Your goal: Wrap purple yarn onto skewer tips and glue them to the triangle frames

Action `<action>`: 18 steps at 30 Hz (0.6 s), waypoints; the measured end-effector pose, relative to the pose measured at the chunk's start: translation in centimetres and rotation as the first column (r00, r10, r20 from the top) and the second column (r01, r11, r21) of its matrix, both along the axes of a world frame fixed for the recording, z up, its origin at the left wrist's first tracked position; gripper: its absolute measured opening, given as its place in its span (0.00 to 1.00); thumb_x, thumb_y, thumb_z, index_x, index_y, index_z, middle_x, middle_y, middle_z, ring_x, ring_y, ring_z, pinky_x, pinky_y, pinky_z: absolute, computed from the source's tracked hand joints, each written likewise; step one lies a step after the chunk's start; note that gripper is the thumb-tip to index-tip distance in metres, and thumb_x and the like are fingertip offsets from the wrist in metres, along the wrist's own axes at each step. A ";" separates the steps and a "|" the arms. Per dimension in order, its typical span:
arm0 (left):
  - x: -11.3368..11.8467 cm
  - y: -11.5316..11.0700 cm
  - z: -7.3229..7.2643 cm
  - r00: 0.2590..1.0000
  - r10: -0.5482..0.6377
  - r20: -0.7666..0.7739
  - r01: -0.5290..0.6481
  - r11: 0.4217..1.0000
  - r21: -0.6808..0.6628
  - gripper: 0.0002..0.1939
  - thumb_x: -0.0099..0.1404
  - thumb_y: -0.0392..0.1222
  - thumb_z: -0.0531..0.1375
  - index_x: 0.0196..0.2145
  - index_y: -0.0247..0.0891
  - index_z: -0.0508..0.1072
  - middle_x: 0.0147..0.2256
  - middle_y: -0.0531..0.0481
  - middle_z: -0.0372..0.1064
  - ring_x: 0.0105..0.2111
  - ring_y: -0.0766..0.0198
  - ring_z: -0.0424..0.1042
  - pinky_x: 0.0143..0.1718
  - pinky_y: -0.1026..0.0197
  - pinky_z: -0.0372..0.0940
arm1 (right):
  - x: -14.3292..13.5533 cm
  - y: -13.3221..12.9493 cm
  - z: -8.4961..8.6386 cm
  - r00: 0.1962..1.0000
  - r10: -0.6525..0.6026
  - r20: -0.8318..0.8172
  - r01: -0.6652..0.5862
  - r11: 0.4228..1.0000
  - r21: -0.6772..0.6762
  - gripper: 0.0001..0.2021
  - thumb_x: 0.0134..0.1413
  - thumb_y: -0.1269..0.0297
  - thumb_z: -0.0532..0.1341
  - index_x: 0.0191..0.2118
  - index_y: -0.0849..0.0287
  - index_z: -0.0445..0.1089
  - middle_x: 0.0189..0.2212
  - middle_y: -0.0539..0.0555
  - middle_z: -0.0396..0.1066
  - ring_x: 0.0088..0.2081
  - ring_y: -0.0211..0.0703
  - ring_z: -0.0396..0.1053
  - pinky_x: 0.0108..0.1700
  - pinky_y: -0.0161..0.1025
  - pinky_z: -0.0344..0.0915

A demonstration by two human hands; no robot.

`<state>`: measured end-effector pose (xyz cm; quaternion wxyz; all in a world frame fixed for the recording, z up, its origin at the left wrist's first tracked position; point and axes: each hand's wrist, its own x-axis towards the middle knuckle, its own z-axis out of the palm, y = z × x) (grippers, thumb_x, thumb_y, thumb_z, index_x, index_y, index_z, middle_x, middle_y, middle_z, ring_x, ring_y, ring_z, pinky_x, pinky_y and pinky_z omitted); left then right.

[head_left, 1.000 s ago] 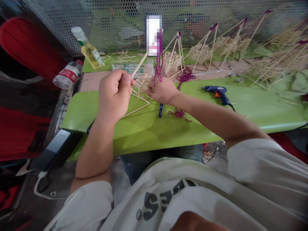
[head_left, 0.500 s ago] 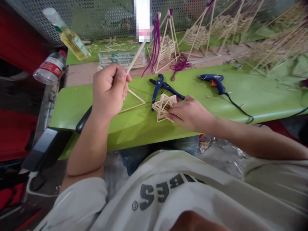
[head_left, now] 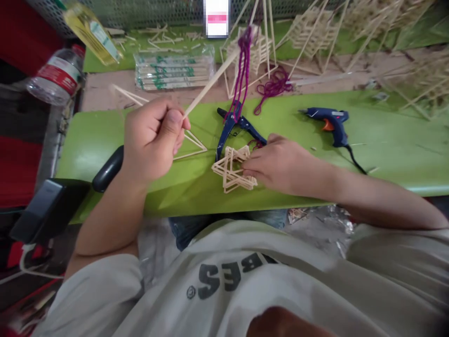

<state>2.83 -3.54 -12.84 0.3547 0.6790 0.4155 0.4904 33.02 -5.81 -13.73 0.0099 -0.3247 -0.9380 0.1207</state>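
My left hand (head_left: 154,140) is closed around a wooden stick (head_left: 210,84) that slants up to the right. Purple yarn (head_left: 242,70) hangs from the stick's far end. Other thin sticks show behind this hand, meeting in a pointed corner (head_left: 201,149); whether they join the held stick is hidden. Low at the front, my right hand (head_left: 277,164) has its fingers closed on the right side of a small star-shaped stick lattice (head_left: 231,171). The lattice is close to the green tabletop, and a bit of purple yarn shows behind it. Blue-handled cutters (head_left: 229,124) lie just beyond.
A blue glue gun (head_left: 333,122) with a black cord lies at right. Packaged sticks (head_left: 171,72), a purple yarn heap (head_left: 273,89) and stick frames (head_left: 312,35) stand farther back. Two bottles, one of yellow liquid (head_left: 94,35), one red-labelled (head_left: 58,75), are at left.
The view has shifted a little. The stick in my left hand tilts lower, and its yarn now hangs over the cutters. My right hand still holds the lattice, which has turned slightly.
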 end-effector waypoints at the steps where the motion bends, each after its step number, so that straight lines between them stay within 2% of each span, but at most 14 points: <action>1: 0.0 -0.1 0.1 1.000 0.016 -0.002 -0.016 1.000 -0.003 0.24 0.76 0.66 0.67 0.35 0.43 0.76 0.22 0.57 0.58 0.18 0.72 0.57 0.20 0.62 0.53 | 0.1 0.2 -0.1 0.999 0.043 0.028 -0.043 0.999 0.003 0.13 0.72 0.70 0.60 0.34 0.55 0.77 0.33 0.54 0.82 0.34 0.47 0.73 0.45 0.52 0.55; 3: 0.2 -0.3 0.3 0.999 0.040 -0.013 -0.040 0.999 -0.013 0.24 0.76 0.65 0.68 0.35 0.43 0.77 0.22 0.57 0.58 0.18 0.72 0.58 0.20 0.62 0.53 | 0.3 0.4 0.0 0.992 0.101 0.069 -0.102 0.995 0.011 0.12 0.70 0.73 0.58 0.38 0.55 0.77 0.34 0.53 0.81 0.35 0.48 0.74 0.46 0.53 0.56; 5: 0.3 -0.5 0.4 0.999 0.046 -0.030 -0.047 0.999 -0.027 0.22 0.77 0.64 0.68 0.35 0.43 0.77 0.22 0.57 0.58 0.18 0.71 0.58 0.21 0.62 0.54 | 0.4 0.4 0.1 0.992 0.103 0.077 -0.104 0.995 0.007 0.11 0.68 0.74 0.57 0.39 0.55 0.76 0.32 0.53 0.79 0.34 0.48 0.74 0.46 0.54 0.57; 9: 0.6 -0.6 0.4 0.998 0.045 -0.035 -0.046 0.999 -0.013 0.21 0.78 0.61 0.67 0.35 0.42 0.79 0.21 0.56 0.57 0.19 0.71 0.59 0.21 0.61 0.53 | 0.4 0.3 0.2 0.992 0.099 0.078 -0.098 0.995 -0.025 0.13 0.72 0.71 0.57 0.37 0.53 0.75 0.31 0.54 0.78 0.31 0.46 0.69 0.44 0.56 0.58; 13: 0.7 -0.5 0.1 0.998 0.057 -0.025 -0.057 0.998 -0.004 0.22 0.77 0.62 0.69 0.34 0.42 0.79 0.21 0.56 0.57 0.19 0.71 0.59 0.21 0.59 0.52 | 0.4 0.3 0.1 0.996 0.081 0.024 -0.080 0.996 -0.027 0.15 0.73 0.70 0.55 0.34 0.51 0.75 0.29 0.54 0.77 0.29 0.45 0.66 0.43 0.55 0.59; 18: 0.5 -0.4 -0.1 0.999 0.032 -0.003 -0.032 0.999 0.011 0.20 0.79 0.57 0.68 0.35 0.39 0.79 0.22 0.56 0.58 0.19 0.73 0.59 0.20 0.61 0.52 | 0.6 0.1 0.3 0.995 0.104 0.010 -0.104 0.994 0.033 0.16 0.76 0.68 0.54 0.37 0.54 0.77 0.30 0.54 0.77 0.30 0.44 0.65 0.43 0.52 0.57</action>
